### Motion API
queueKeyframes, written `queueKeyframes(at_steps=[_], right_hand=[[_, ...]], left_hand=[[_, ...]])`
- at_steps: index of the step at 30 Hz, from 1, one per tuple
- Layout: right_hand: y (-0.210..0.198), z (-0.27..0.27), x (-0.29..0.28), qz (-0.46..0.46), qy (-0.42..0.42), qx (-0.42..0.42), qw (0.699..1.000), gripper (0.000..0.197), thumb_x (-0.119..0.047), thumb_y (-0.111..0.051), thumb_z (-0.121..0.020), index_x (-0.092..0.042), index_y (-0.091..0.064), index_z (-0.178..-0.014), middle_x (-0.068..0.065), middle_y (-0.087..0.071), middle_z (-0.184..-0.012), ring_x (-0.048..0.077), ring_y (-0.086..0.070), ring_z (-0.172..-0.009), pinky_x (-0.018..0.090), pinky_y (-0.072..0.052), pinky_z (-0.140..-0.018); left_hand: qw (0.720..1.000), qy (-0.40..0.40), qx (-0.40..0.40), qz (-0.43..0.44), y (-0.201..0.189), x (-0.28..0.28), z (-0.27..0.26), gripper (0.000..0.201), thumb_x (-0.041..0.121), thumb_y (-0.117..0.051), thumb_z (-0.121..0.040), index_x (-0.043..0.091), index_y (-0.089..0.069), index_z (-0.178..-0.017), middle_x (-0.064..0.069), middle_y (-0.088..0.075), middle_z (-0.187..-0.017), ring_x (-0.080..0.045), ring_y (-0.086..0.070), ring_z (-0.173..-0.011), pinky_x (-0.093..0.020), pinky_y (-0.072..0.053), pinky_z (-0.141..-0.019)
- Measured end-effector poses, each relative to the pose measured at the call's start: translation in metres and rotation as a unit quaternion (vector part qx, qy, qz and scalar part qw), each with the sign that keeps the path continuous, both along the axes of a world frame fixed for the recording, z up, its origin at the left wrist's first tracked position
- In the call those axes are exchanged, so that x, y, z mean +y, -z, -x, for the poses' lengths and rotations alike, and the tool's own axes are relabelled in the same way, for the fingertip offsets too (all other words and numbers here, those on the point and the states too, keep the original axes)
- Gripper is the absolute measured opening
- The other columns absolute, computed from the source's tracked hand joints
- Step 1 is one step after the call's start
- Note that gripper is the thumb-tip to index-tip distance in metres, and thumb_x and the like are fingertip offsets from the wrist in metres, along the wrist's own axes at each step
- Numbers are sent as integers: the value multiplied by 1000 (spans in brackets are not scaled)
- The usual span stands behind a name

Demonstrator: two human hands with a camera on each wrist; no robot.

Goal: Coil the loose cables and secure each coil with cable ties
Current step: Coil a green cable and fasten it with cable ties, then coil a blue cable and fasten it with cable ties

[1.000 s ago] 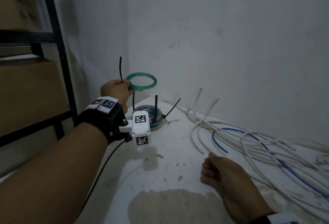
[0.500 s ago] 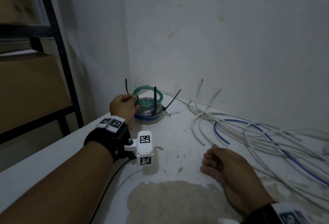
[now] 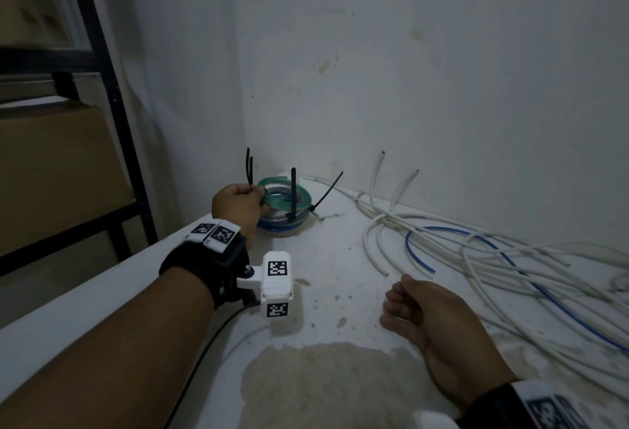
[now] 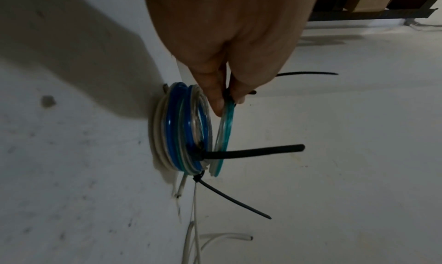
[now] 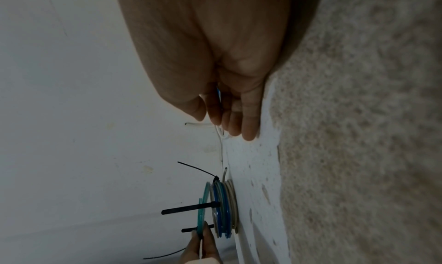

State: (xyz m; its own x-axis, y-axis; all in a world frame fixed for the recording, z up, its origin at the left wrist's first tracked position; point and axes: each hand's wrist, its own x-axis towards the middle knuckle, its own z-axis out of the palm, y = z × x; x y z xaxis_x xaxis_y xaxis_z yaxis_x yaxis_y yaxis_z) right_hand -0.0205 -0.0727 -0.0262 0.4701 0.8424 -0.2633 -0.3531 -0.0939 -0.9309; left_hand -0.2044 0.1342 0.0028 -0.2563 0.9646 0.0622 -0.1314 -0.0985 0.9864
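The left hand (image 3: 240,205) pinched the green coil (image 4: 224,134) at its tie, thumb and fingers narrow round the rim, holding it just above — perhaps touching — the stack of tied coils (image 3: 284,214) in the table's corner at about eleven o'clock from the head camera. The right hand (image 3: 429,313) lay on the white table (image 3: 323,258) at about four o'clock, fingers loosely curled and, as far as the views showed, holding nothing. The loose cables (image 3: 493,258) sprawled at two to three o'clock, uncoiled.

The risk, in my judgement, lay in the release: the upright tie tails (image 3: 293,190) of the stack could catch the green coil and leave it tilted, so it slid off toward the table edge. A careless reach for the loose cables might also drag the stack — their ends ran close beside it.
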Motion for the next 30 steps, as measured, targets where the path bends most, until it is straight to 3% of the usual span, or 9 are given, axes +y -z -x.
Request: queueKeyframes(at_steps=[3,6,10,12,17,21,24,26,30], right_hand=[[0,0,0,-3,-1,1,1000,25,-16,-54,-95,5,-61,-84,19,-61,-79,26,-58,-71,40,-55,-69],[1,-1,0,-5,-4,0,1000,24,-16,-54,-95,5,-61,-85,19,-60,-79,25,-58,-70,40,-55,-70],[4,-2,0,-8,-7,-3,1000,24,-17,-55,-94,4,-61,-84,19,-62,-78,24,-59,-70,39,-54,-67],[5,-3,1,-10,-8,-2,1000,24,-17,-55,-94,4,-62,-84,19,-62,-78,24,-59,-70,39,-54,-68],[7,-4,3,-8,-10,-2,1000,24,-18,-55,-94,4,-62,-85,17,-61,-77,23,-59,-68,39,-55,-67],[7,-4,2,-13,-15,2,1000,25,-18,-54,-95,2,-61,-84,16,-60,-76,22,-58,-66,39,-54,-67],[5,-4,1,-18,-15,11,1000,24,-18,-53,-95,0,-59,-82,14,-57,-73,19,-55,-63,37,-54,-67],[3,-2,-1,-20,-22,22,999,21,-17,-52,-96,-2,-56,-82,13,-52,-72,18,-51,-61,36,-51,-68],[-9,-1,-7,-10,-28,32,999,20,-18,-53,-96,-3,-57,-82,11,-54,-70,18,-52,-58,34,-50,-63]], left_hand=[[998,-21,51,14,9,5,8,1,10,-68,-85,9,-68,-85,-7,-68,-83,-16,-64,-70,-32,-58,-74],[994,-23,105,17,15,10,15,9,22,-71,-82,17,-69,-74,-8,-71,-85,-28,-68,-84,-42,-56,-84],[981,-32,193,14,12,5,19,20,25,-66,-88,8,-72,-95,-5,-69,-93,-26,-64,-90,-31,-51,-89],[976,-27,214,17,11,4,20,23,26,-65,-88,5,-73,-94,-8,-70,-93,-25,-64,-89,-28,-50,-85],[975,7,220,34,7,5,25,29,31,-65,-88,9,-71,-105,-3,-66,-94,-13,-55,-66,-22,-43,-73],[976,8,214,38,7,4,23,34,32,-67,-87,8,-69,-112,-7,-68,-104,-17,-56,-77,-25,-46,-80],[974,6,222,36,5,-1,21,50,38,-67,-86,5,-61,-123,-1,-63,-112,-23,-60,-96,-27,-45,-91],[979,-27,199,17,0,-8,21,56,38,-67,-86,2,-56,-127,-6,-61,-119,-25,-57,-107,-28,-42,-93],[987,-78,133,-42,-18,-42,13,34,27,-62,-90,2,-60,-113,-15,-62,-108,-22,-53,-93,-30,-41,-83]])
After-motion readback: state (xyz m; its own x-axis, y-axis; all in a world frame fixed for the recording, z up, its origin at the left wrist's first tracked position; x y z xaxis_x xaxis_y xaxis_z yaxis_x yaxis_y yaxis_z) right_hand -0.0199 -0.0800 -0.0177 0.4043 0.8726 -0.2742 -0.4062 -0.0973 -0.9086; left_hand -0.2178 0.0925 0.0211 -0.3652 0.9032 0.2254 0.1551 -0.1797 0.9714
